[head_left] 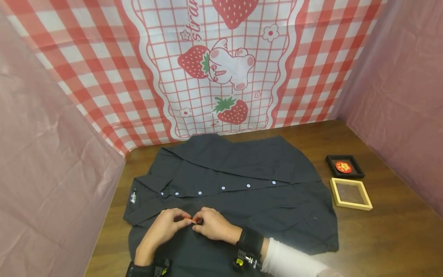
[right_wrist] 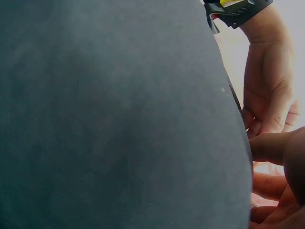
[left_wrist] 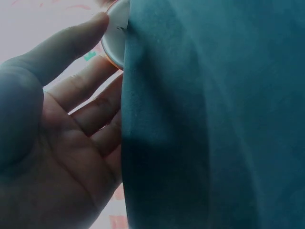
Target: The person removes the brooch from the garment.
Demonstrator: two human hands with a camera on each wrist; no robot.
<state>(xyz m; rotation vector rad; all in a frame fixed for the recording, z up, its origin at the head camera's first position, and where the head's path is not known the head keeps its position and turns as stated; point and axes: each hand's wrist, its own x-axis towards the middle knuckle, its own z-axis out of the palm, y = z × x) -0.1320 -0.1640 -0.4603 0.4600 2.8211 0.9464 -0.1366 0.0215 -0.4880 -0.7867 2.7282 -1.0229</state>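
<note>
A dark grey button-up shirt [head_left: 221, 154] lies spread on the table, collar to the left, a row of white buttons along its front. Over its lower front both hands meet at a small round badge [left_wrist: 116, 40], whose pale metal back and orange rim show in the left wrist view beside a fold of the shirt. My left hand [head_left: 167, 227] pinches the badge between thumb and fingers. From the other side my right hand [head_left: 214, 225] pinches at it, thumb and forefinger together. Shirt cloth hides its fingertips in the right wrist view.
At the right of the table [head_left: 391, 215] stand a black square frame [head_left: 358, 172] with a red and gold round badge [head_left: 343, 167] in it and a pale yellow frame [head_left: 365, 194]. Pink cloth [head_left: 52, 154] hangs at both sides, a strawberry-print cloth [head_left: 221, 104] at the back.
</note>
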